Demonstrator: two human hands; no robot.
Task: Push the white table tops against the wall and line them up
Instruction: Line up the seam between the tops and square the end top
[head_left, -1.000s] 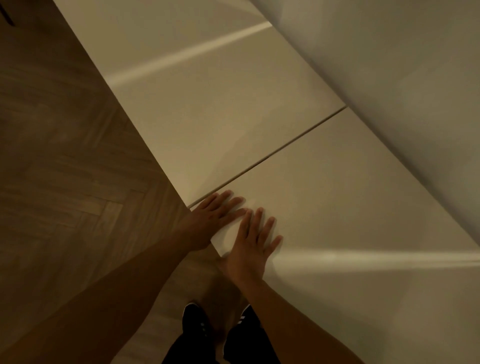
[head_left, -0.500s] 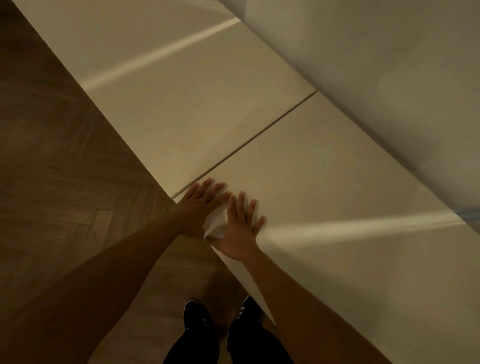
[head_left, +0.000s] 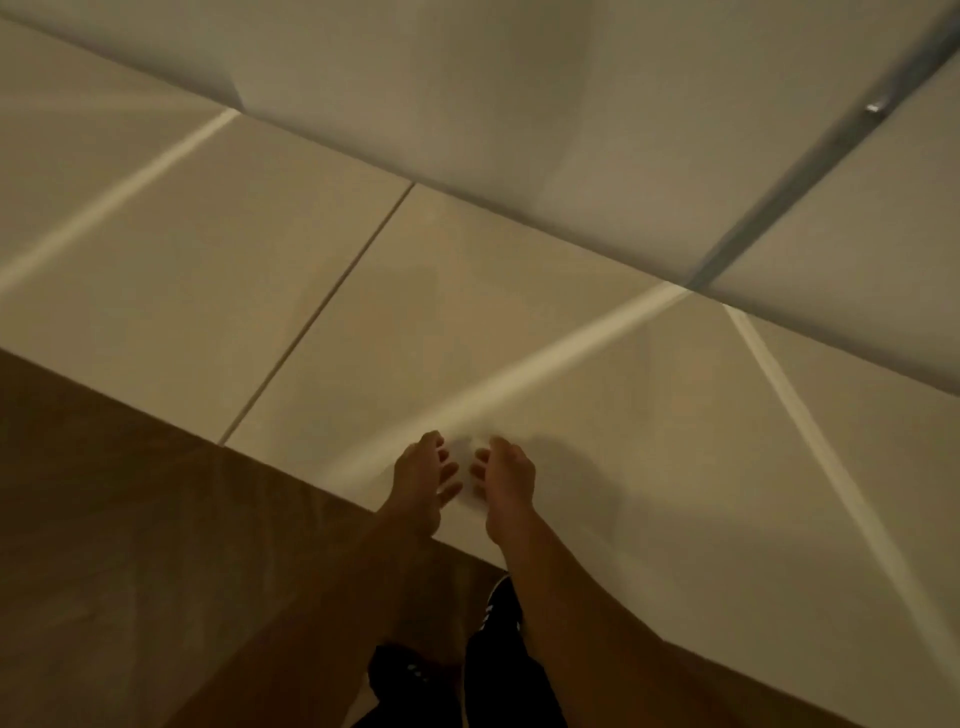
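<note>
Two white table tops lie side by side with their far edges at the wall (head_left: 519, 104). The left table top (head_left: 197, 249) and the right table top (head_left: 623, 405) meet at a thin dark seam (head_left: 322, 306), and their near edges run in one line. My left hand (head_left: 423, 480) and my right hand (head_left: 509, 480) hover close together over the right top's near edge. Their fingers are curled and apart, turned toward each other. Between them sits a pale blurred patch that I cannot identify.
Brown wooden floor (head_left: 130, 519) fills the lower left. My dark shoes (head_left: 498, 608) stand at the table's near edge. A grey metal strip (head_left: 805, 171) runs up the wall at the right. Bright light streaks cross both tops.
Both hands lifted off the seam corner and moved right along the near edge of the right top. Their fingers curled from flat. My view swung to face the wall.
</note>
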